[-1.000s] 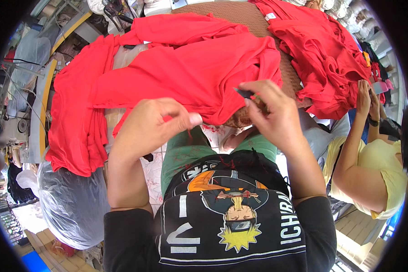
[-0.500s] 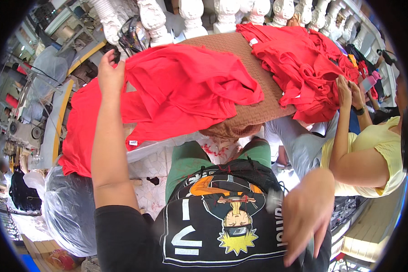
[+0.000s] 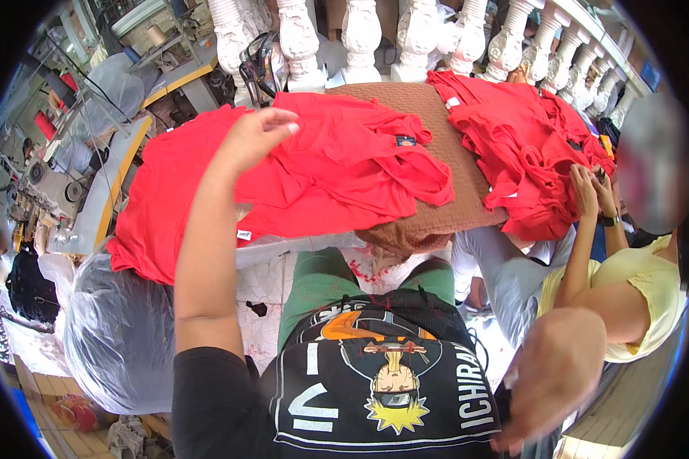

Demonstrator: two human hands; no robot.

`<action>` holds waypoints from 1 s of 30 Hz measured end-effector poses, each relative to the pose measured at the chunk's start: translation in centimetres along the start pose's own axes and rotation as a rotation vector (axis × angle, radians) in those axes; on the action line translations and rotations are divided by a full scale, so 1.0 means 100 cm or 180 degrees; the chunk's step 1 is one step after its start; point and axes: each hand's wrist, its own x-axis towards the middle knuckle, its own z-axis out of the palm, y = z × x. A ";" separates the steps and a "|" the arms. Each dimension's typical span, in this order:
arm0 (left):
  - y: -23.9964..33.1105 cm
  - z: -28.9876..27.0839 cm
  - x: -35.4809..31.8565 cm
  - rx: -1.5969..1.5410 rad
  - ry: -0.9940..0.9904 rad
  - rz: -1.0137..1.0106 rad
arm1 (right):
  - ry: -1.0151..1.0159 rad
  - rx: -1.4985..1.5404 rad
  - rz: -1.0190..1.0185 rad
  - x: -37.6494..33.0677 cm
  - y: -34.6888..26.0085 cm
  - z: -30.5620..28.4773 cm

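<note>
A red garment (image 3: 337, 172) with a dark label at its neckline lies across the brown textured cloth (image 3: 459, 180) in front of me. More red fabric (image 3: 157, 195) spreads at its left. My left hand (image 3: 256, 139) hovers over the red cloth with fingers stretched out and nothing in them; whether it touches the cloth is unclear. Low at the right, beside my black printed shirt (image 3: 321, 382), my right hand (image 3: 555, 375) is smeared by motion, and its fingers cannot be made out.
At the right, a co-worker in a yellow top (image 3: 628, 298) handles a heap of red garments (image 3: 513, 145). White balusters (image 3: 360, 38) line the far side. Sewing equipment (image 3: 57, 187) and a plastic-covered bundle (image 3: 115, 344) stand at the left.
My left hand has moved right over the red garment. The garment lies flatter, and its neckline label now shows. My right hand has shifted a little right and down.
</note>
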 end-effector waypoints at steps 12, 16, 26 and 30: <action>-0.049 0.086 0.023 0.1290 0.0118 -0.0399 | 0.2383 -0.0860 0.5756 -0.130 0.277 0.050; -0.059 0.079 0.039 -0.0666 0.0443 -0.0248 | 0.2382 -0.0556 0.5489 -0.141 0.297 0.065; 0.053 -0.078 0.016 -0.1901 0.0890 0.1110 | 0.4653 0.2010 0.1049 -0.096 0.152 -0.075; 0.043 -0.154 0.023 -0.1823 0.0604 0.1370 | 0.4600 0.1524 0.1275 -0.093 0.139 -0.110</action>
